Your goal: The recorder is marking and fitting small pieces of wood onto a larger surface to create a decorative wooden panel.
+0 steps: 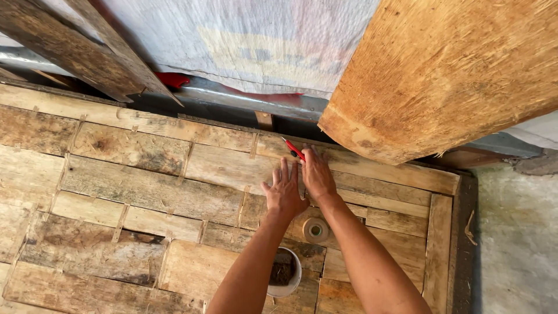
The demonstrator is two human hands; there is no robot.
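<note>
My right hand [317,173] grips a red pen-like tool [294,149] and holds its tip against a panel of weathered wooden planks [139,186]. Beside it my left hand [283,191] lies flat on the planks, fingers spread, just left of the right hand. Both forearms reach up from the bottom of the view. A roll of brown tape [315,230] lies on the planks between my forearms. Below it a white cup [285,273] with dark matter inside stands partly hidden behind my left forearm.
A thick rough beam [442,75] crosses the upper right, close above my hands. A dark old plank [75,49] leans at upper left. White sheeting [244,40] and a grey metal rail [244,99] run behind the panel. A plaster wall [517,238] stands at right.
</note>
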